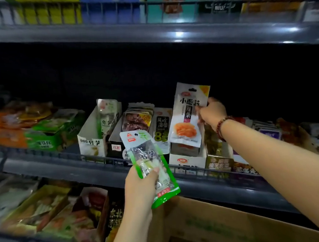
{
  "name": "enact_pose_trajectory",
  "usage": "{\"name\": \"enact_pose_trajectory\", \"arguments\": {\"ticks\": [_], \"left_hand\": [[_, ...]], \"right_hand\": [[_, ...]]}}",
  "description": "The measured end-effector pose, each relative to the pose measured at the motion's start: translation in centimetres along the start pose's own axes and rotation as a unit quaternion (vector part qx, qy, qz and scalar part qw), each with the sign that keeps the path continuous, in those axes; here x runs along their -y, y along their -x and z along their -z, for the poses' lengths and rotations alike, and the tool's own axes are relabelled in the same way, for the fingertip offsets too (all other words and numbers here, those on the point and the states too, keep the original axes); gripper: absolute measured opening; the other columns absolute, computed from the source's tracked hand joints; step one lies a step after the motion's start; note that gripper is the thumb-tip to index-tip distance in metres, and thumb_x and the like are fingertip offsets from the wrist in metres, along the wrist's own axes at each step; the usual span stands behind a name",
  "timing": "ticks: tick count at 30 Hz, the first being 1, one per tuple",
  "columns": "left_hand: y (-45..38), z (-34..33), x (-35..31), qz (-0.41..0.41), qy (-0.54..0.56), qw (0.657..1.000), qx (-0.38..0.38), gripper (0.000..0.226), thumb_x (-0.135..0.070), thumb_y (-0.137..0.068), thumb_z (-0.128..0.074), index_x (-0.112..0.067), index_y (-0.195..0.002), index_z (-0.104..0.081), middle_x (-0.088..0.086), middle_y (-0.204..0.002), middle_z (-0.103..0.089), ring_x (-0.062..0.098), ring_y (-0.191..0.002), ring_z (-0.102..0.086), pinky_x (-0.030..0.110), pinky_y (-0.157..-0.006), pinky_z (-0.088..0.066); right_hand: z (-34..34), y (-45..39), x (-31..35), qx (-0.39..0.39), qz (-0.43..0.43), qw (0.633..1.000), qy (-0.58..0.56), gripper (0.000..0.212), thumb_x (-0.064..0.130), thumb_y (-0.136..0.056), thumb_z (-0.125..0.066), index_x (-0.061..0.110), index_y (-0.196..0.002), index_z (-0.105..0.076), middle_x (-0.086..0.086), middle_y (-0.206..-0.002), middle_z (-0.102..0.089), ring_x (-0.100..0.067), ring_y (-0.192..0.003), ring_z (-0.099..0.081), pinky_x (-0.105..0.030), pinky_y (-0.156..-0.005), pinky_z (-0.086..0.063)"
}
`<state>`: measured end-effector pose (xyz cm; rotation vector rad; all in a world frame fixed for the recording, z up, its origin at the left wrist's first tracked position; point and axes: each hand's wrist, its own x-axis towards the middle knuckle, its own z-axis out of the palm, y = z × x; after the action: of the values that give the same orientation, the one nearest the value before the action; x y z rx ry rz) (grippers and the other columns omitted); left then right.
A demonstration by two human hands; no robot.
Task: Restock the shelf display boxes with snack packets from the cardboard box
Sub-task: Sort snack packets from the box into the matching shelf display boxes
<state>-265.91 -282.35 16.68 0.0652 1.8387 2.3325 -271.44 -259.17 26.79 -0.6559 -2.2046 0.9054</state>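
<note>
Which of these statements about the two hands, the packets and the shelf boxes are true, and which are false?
1. The left hand holds a green-edged packet. True.
2. The right hand is empty. False: it pinches a white packet above a white display box.
3. The cardboard box sits on the top shelf. False: it is low, in front of the shelves.
4. The right wrist wears a bead bracelet. True.
</note>
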Motion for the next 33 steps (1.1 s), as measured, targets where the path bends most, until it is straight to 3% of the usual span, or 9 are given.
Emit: {"name": "enact_pose_trajectory", "arguments": {"ticks": [4, 7, 13, 16, 19, 25, 29, 31, 33], "left_hand": [[0.0, -0.4, -0.1, -0.003, 0.006, 1.000, 0.013, 0.016, -0.006, -0.091, -0.063, -0.017, -0.104, -0.064, 0.006, -0.092, -0.073, 0.023, -0.077, -0.071, 0.030, -0.058, -0.052], [0.2, -0.9, -0.2, -0.009, 0.000, 1.000, 0.026, 0.016, -0.007, -0.091, -0.063, -0.018, -0.102, -0.064, 0.004, -0.090, -0.073, 0.019, -0.075, -0.070, 0.026, -0.057, -0.050], [0.6, -1.7, -0.3, 0.006, 0.016, 0.999, 0.049, 0.018, -0.007, -0.091, -0.063, -0.018, -0.106, -0.064, 0.004, -0.092, -0.073, 0.009, -0.063, -0.068, 0.016, -0.046, -0.047], [0.8, -1.9, -0.4, 0.007, 0.022, 0.998, 0.053, 0.019, -0.006, -0.092, -0.062, -0.017, -0.108, -0.064, 0.003, -0.091, -0.073, 0.006, -0.058, -0.068, 0.014, -0.044, -0.046], [1.0, -2.1, -0.4, 0.002, 0.020, 0.998, 0.061, 0.018, -0.005, -0.092, -0.061, -0.015, -0.107, -0.064, 0.003, -0.089, -0.072, 0.001, -0.053, -0.066, 0.013, -0.043, -0.045], [1.0, -2.3, -0.3, 0.003, 0.026, 0.998, 0.056, 0.017, -0.005, -0.092, -0.062, -0.016, -0.104, -0.065, 0.002, -0.086, -0.074, 0.006, -0.060, -0.069, 0.017, -0.046, -0.048], [1.1, -2.6, -0.2, -0.003, 0.019, 0.998, 0.053, 0.016, -0.004, -0.092, -0.061, -0.011, -0.105, -0.065, 0.003, -0.083, -0.070, -0.001, -0.049, -0.063, 0.013, -0.042, -0.044], [1.1, -2.7, -0.1, 0.002, 0.020, 0.998, 0.055, 0.015, -0.004, -0.092, -0.061, -0.012, -0.104, -0.065, 0.003, -0.083, -0.070, -0.001, -0.048, -0.063, 0.013, -0.042, -0.044], [1.1, -2.7, -0.1, 0.009, 0.023, 0.998, 0.054, 0.016, -0.004, -0.092, -0.061, -0.012, -0.105, -0.065, 0.003, -0.083, -0.070, -0.001, -0.047, -0.062, 0.013, -0.041, -0.043]], "right_hand": [[-1.1, -2.8, -0.5, -0.057, -0.021, 0.998, 0.003, 0.027, 0.034, -0.094, -0.051, 0.019, -0.117, -0.051, -0.010, -0.108, -0.066, -0.031, -0.090, -0.066, -0.040, -0.075, -0.057], [-1.3, -3.2, -1.1, -0.089, -0.038, 0.992, 0.075, 0.034, 0.033, -0.096, -0.049, 0.018, -0.126, -0.047, -0.010, -0.115, -0.062, -0.032, -0.099, -0.063, -0.035, -0.071, -0.050], [-3.6, -2.5, -2.9, 0.033, -0.028, 0.988, 0.149, 0.023, 0.026, -0.092, -0.060, 0.010, -0.108, -0.059, -0.011, -0.101, -0.066, -0.025, -0.078, -0.063, -0.028, -0.059, -0.048], [-3.9, -2.1, -3.1, 0.012, -0.015, 0.970, 0.242, 0.027, 0.024, -0.091, -0.059, 0.008, -0.112, -0.057, -0.014, -0.114, -0.059, -0.028, -0.095, -0.060, -0.032, -0.072, -0.051], [-3.9, -2.5, -3.6, -0.028, -0.011, 0.950, 0.311, 0.043, 0.030, -0.085, -0.065, 0.012, -0.121, -0.050, -0.012, -0.127, -0.042, -0.031, -0.121, -0.040, -0.039, -0.094, -0.043], [-3.8, -3.5, -4.6, -0.041, -0.017, 0.984, 0.172, 0.049, 0.020, -0.078, -0.073, 0.023, -0.119, -0.047, -0.010, -0.127, -0.043, -0.032, -0.123, -0.038, -0.045, -0.101, -0.038], [-3.3, -4.1, -4.0, 0.016, -0.055, 0.998, 0.040, 0.076, 0.014, -0.076, -0.076, 0.021, -0.137, -0.032, -0.010, -0.133, -0.043, -0.029, -0.121, -0.045, -0.037, -0.096, -0.045], [-2.7, -4.1, -3.2, 0.101, -0.073, 0.990, 0.070, 0.065, 0.019, -0.076, -0.078, 0.007, -0.130, -0.044, -0.006, -0.121, -0.054, -0.023, -0.112, -0.053, -0.031, -0.090, -0.048], [-2.2, -4.2, -2.9, 0.135, -0.078, 0.980, 0.126, 0.052, 0.026, -0.074, -0.081, 0.002, -0.113, -0.055, -0.005, -0.110, -0.061, -0.022, -0.102, -0.059, -0.030, -0.085, -0.050]]}}
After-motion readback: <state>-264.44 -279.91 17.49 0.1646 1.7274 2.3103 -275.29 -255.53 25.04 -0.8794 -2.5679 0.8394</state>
